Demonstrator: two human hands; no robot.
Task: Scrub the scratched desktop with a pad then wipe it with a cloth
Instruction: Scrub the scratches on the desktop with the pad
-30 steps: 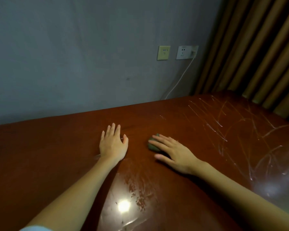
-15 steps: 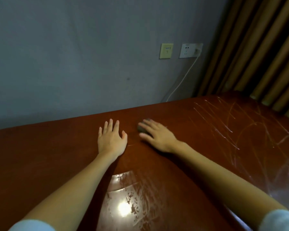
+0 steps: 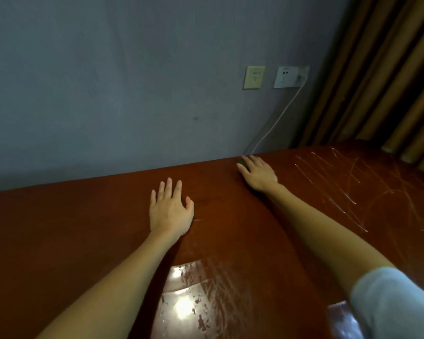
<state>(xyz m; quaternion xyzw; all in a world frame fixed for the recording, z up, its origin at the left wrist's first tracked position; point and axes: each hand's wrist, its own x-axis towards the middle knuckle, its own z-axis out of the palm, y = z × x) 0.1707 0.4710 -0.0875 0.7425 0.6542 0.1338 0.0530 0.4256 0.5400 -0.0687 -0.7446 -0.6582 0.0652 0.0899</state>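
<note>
The reddish-brown desktop (image 3: 83, 228) fills the lower view, with many pale scratches (image 3: 340, 187) across its right part. My right hand (image 3: 258, 173) is stretched out to the desk's far edge by the wall, pressing flat on a dark green scrub pad (image 3: 241, 164); only a sliver of the pad shows beyond the fingers. My left hand (image 3: 169, 211) lies flat on the wood near the middle, fingers apart, holding nothing. No cloth is in view.
A grey wall (image 3: 132, 81) runs along the desk's far edge. Two wall sockets (image 3: 253, 77) sit above it, with a white cable (image 3: 277, 121) dropping behind the desk. Brown curtains (image 3: 389, 77) hang at the right. A glossy patch (image 3: 184, 307) reflects light near me.
My right hand has slid the pad away from me, from beside the left hand to the far edge by the wall. The left hand has stayed put.
</note>
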